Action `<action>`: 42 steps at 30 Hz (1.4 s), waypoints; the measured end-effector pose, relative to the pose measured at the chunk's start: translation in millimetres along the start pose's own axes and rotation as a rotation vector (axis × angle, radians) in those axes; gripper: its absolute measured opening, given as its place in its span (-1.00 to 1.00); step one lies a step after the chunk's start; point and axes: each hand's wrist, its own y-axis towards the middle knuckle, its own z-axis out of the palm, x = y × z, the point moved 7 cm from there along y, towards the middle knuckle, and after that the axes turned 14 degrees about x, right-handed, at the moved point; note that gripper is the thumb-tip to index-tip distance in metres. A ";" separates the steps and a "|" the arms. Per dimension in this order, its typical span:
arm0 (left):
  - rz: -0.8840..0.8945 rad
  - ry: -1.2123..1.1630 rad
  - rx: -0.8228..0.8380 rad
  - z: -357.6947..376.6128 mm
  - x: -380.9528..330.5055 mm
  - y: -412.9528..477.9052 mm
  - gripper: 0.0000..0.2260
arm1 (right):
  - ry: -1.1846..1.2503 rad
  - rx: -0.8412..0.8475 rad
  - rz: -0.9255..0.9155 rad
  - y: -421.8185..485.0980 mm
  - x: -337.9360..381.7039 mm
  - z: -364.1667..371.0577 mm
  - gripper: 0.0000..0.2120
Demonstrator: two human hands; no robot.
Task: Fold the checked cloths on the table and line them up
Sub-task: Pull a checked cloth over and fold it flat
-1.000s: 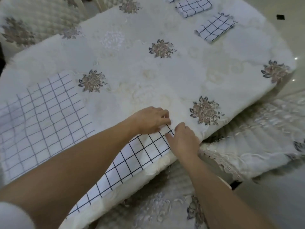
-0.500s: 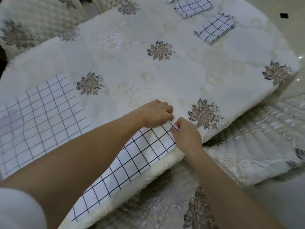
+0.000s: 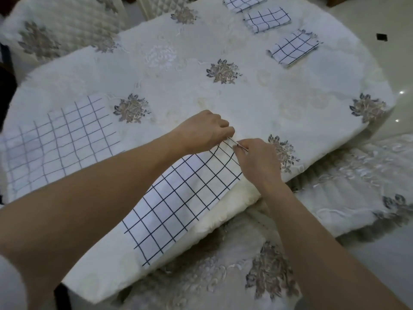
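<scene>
Both hands pinch the far corner of a checked cloth (image 3: 178, 198) at the worktop's near edge.
The left hand (image 3: 205, 130) and right hand (image 3: 257, 162) grip it, fingers curled. Another cloth (image 3: 55, 144) lies flat to the left; three folded ones (image 3: 292, 49), seemingly, line the far side of the embroidered cream worktop (image 3: 245, 104), quilted chairs (image 3: 62, 25) around, glossy floor (image 3: 400, 70) beyond.

A cream tablecloth (image 3: 257, 104) with embroidered grey-brown flower sprays (image 3: 223, 71) covers the round counter. Quilted chair covers in the same flowered fabric show at the top left (image 3: 67, 21) and lower right (image 3: 357, 180). Beyond the far edge lies a glossy pale floor (image 3: 397, 52) with a small dark square (image 3: 381, 37).
</scene>
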 end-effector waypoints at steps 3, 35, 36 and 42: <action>-0.001 0.003 -0.058 -11.5 -2.3 -37.9 -0.93 | -0.048 -0.032 -0.032 -23.7 29.4 9.6 -0.69; -0.489 -0.427 -0.126 139.4 -46.7 -334.7 -0.83 | -0.446 0.004 -0.234 -164.9 131.8 252.3 -0.87; -0.581 -0.472 -0.136 141.7 -44.2 -341.5 -0.79 | -0.447 -0.002 -0.236 -164.9 131.7 254.7 -0.88; -0.718 -0.474 -0.182 156.9 -84.7 -382.8 -0.84 | -0.435 -0.045 -0.254 -163.6 129.3 262.6 -0.85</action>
